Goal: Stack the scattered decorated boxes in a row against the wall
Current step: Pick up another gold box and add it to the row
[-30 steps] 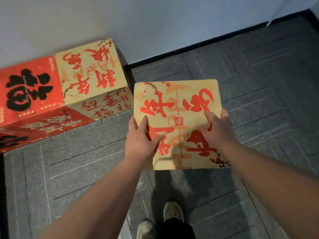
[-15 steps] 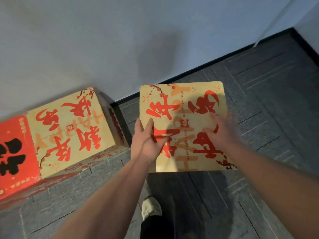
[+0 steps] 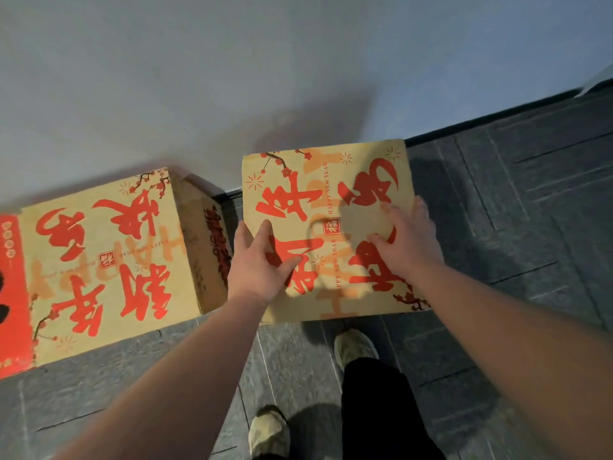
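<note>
The square tan cardboard box printed with large red calligraphy sat between both hands at about one o'clock from the frame's centre, its far edge near the pale wall. The left hand gripped the box's left edge, thumb laid across the top face and fingers wrapped down the side. The right hand clasped the right edge, fingers spread over the top; whether its thumb curled under could not be told. The top face carried plum-blossom sprigs, small starbursts and a line reading "HAPPY NEW YEAR". At nine o'clock from it, just beside but apart, a matching tan calligraphy box stood on the grey tiled floor against the wall, a red box touching its left side.
</note>
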Motion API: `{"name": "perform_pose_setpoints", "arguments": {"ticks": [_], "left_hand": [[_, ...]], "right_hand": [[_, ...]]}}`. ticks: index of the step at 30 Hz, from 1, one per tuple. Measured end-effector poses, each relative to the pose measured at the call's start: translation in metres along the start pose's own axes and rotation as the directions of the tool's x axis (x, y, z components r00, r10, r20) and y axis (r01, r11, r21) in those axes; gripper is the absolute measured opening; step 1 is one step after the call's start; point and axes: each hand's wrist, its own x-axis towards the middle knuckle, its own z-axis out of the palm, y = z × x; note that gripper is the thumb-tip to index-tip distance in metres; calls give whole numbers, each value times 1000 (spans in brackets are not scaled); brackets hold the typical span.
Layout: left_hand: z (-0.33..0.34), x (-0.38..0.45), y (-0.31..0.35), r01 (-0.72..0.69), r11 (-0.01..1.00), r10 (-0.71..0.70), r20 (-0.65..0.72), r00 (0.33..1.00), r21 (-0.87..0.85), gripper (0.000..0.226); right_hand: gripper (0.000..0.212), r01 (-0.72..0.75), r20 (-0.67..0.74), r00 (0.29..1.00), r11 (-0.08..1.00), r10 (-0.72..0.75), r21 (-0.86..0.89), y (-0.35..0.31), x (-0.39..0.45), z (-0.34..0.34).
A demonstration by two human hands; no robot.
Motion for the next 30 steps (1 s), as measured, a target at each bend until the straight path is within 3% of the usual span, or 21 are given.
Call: {"name": "perform_pose_setpoints", "arguments": {"ticks": [11,30], "left_hand": [[25,50,-7,80,996,-81,-45,996,-27,82],[9,50,-32,170,985,-169,-48,984,4,87]], "right_hand": [[64,87,79,993,996,-88,7,-2,63,16],[60,158,75,985,987,-158,11,-34,68,34]]}}
